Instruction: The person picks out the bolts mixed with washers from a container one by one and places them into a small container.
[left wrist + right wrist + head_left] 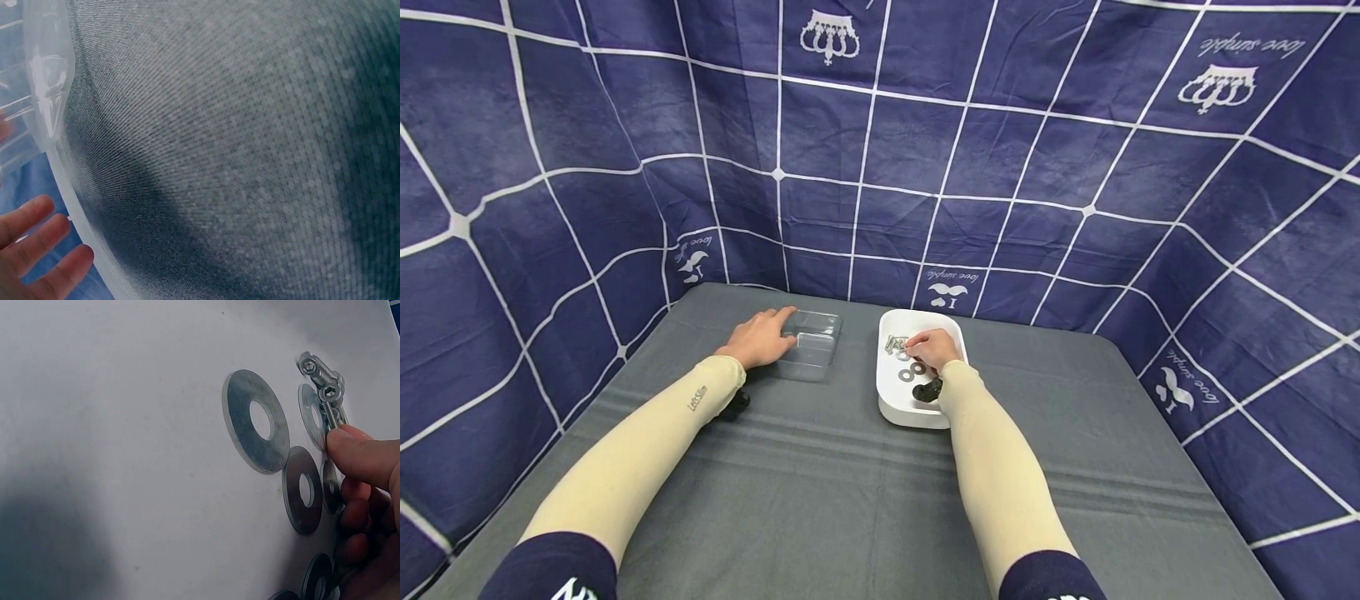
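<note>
My right hand (934,347) is down inside a white bin (910,417). In the right wrist view, its thumb and forefinger pinch the threaded shank of a small hex-socket bolt (330,415). More silvery bolts (317,374) lie in a little heap just beyond the fingertips. Several flat metal washers (245,428) are spread over the bin floor beside the hand. My left hand (758,338) rests at the left side of a clear plastic compartment tray (808,368), thumb and forefinger spread along it. Its other fingers (65,272) extend loosely by the tray's edge in the left wrist view.
Both containers stand on a grey cloth-covered table (820,492), the clear tray left of the white bin. A blue curtain (880,150) with white grid lines hangs behind the table and along its sides.
</note>
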